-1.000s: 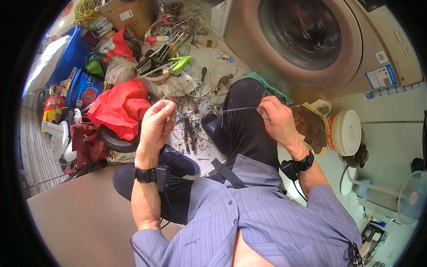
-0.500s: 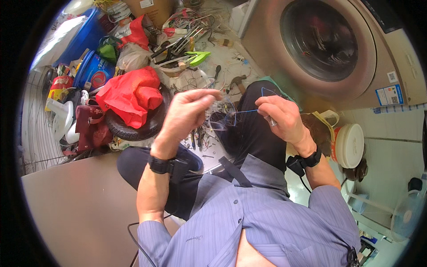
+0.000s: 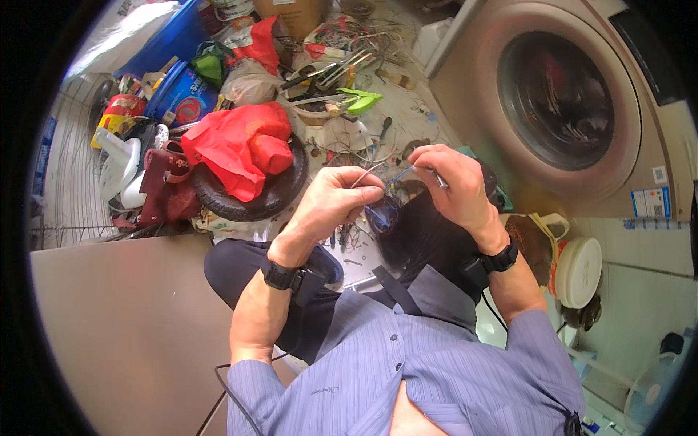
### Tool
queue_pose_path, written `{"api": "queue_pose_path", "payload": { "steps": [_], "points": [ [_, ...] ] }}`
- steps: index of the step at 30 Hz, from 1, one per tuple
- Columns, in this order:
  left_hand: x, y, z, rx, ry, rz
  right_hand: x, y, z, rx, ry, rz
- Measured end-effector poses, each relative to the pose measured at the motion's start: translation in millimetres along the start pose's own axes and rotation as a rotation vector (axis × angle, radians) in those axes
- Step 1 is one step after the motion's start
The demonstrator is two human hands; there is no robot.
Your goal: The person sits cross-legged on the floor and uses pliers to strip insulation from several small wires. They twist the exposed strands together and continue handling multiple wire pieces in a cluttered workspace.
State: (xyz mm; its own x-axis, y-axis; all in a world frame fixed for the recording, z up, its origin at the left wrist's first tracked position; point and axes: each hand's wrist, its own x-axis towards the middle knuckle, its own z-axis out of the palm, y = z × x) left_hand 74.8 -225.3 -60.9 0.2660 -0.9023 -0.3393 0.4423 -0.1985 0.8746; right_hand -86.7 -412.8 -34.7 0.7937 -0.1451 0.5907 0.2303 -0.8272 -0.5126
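Note:
My left hand [image 3: 336, 201] is closed in a pinch, with a thin pale wire [image 3: 369, 171] sticking up out of its fingertips. My right hand [image 3: 456, 186], also closed, grips the end of a blue wire [image 3: 400, 174]. A small silvery metal piece [image 3: 440, 179] shows between the right fingers; its kind is hidden by the hand. Between and below both hands hangs a loose tangle of blue wire [image 3: 379, 216], over my dark-trousered leg. The fingertips of the two hands are apart, held above the lap.
On the left lies a black tyre [image 3: 249, 210] under a red bag [image 3: 236, 149]. Beyond it are a bowl of tools [image 3: 311, 115], a blue bucket [image 3: 182, 94] and heaped wires [image 3: 363, 35]. A front-loading washing machine [image 3: 476, 83] stands at right, near a white-lidded bucket [image 3: 579, 272].
My left hand has moved right and down, now pinching a pale wire. The right hand has come closer to it, so less blue wire stretches between them. The view has shifted slightly.

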Motion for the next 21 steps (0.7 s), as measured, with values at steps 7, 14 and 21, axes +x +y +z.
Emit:
{"api": "queue_pose_path", "payload": {
  "steps": [7,14,21],
  "points": [
    [-2,-10,-16,-0.003,0.153,0.134,16,21,34,0.045,0.002,0.06],
    [1,-26,-19,0.146,0.093,0.086,13,44,52,-0.015,-0.042,0.134],
    [6,-26,-20,-0.205,0.031,0.055,11,60,51,-0.017,0.047,0.313]
  ]
}}
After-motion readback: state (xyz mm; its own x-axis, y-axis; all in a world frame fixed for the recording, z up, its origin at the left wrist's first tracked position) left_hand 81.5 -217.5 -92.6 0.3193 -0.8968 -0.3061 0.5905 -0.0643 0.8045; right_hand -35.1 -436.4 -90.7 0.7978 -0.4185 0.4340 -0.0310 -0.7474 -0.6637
